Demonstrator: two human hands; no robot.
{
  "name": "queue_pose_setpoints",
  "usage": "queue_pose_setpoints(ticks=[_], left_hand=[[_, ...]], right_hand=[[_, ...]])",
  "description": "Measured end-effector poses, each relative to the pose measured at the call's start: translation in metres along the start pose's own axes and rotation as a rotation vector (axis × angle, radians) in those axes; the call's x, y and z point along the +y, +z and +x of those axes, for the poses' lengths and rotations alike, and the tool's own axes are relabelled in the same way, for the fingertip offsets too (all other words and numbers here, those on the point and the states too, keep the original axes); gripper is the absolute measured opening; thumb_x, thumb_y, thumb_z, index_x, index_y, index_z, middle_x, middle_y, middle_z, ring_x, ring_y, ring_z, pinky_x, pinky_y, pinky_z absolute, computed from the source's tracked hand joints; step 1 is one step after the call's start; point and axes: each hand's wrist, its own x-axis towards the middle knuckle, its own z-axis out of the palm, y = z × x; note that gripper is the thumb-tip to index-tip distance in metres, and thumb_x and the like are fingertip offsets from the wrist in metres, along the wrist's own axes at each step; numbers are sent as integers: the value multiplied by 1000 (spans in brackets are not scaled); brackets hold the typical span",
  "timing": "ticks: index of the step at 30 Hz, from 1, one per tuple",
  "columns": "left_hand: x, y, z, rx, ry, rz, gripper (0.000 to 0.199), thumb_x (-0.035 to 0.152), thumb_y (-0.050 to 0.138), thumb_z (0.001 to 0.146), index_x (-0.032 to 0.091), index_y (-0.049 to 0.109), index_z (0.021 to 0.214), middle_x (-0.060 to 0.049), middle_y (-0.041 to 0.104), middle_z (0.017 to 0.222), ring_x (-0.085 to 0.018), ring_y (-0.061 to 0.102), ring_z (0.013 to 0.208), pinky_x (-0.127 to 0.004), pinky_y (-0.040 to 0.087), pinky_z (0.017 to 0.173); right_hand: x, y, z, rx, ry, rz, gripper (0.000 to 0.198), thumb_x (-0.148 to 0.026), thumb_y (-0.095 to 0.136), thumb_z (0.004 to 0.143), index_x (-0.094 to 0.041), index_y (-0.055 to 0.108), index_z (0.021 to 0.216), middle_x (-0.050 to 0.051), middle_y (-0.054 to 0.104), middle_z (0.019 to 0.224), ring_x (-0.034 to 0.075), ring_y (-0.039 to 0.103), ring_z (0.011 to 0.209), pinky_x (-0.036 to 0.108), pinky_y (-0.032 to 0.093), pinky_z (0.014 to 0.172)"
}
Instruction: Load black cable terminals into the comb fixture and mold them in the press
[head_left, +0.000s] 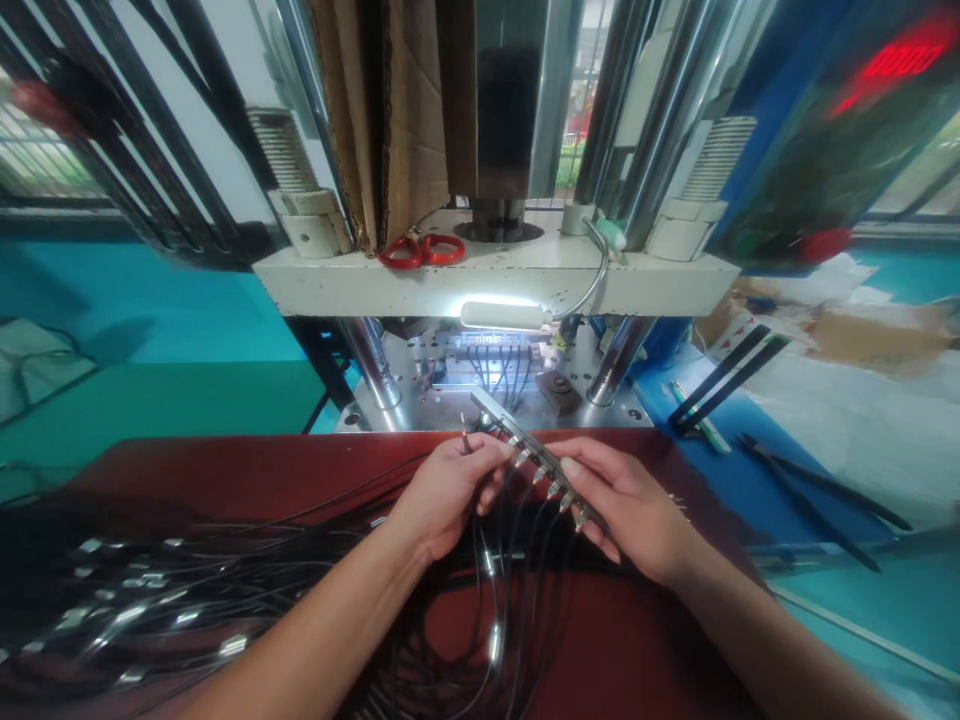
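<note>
My right hand [626, 500] grips the lower end of a long metal bar fixture [525, 445], which is tilted up toward the left. Several cable connectors [553, 488] sit in a row along the bar's near side, and their thin black cables hang down over the table. At the bar's upper part, my left hand [454, 485] is closed, with thumb and fingers pinched on a black cable. A bare metal cable end [465, 425] sticks up just above that hand. What lies between the left fingertips is partly hidden.
A press with a lit lower die [491, 365] stands ahead, beneath a pale crossbeam [495, 283] carrying red-handled scissors [422, 250]. Bundled black cables [172, 590] cover the left of the dark red table [600, 640]. Long pliers [810, 490] lie on the blue surface at right.
</note>
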Motion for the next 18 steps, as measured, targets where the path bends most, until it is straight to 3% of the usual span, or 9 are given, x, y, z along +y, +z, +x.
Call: queue_pose_setpoints(ticks=[5,8,11,14,18], left_hand=[[3,-2,-1,-5,-29,-1,19,31,66,78,15,57,71,2,54,61,-4,43,43,-18,31,41],[9,-4,-3,23,27,15,20,34,67,78,15,60,78,0,59,67,-9,54,53,-22,45,51],[15,-6,-3,107,92,-34,19,32,69,77,15,60,79,-1,60,70,-11,58,61,-27,51,61],[16,-6,-2,189,84,-135,20,29,71,75,15,62,86,-2,62,76,-11,60,66,-25,51,64],[13,-3,-2,150,71,-191,31,38,67,78,15,63,99,1,56,66,-6,49,51,-18,40,47]], right_hand=[[1,-1,1,9,11,5,43,-48,45,90,-23,55,124,-4,52,59,7,41,37,15,30,27],[0,-2,2,42,36,103,44,-48,48,89,-22,55,124,-4,50,59,6,39,36,14,27,26],[-2,-5,2,80,30,172,44,-46,50,89,-21,55,124,-4,50,59,6,38,36,14,27,27],[-5,-7,1,86,46,193,44,-47,51,88,-21,56,123,-3,51,60,6,38,37,14,27,27],[-8,-5,0,58,54,186,43,-48,51,87,-21,57,120,-3,51,59,6,37,37,14,27,27]])
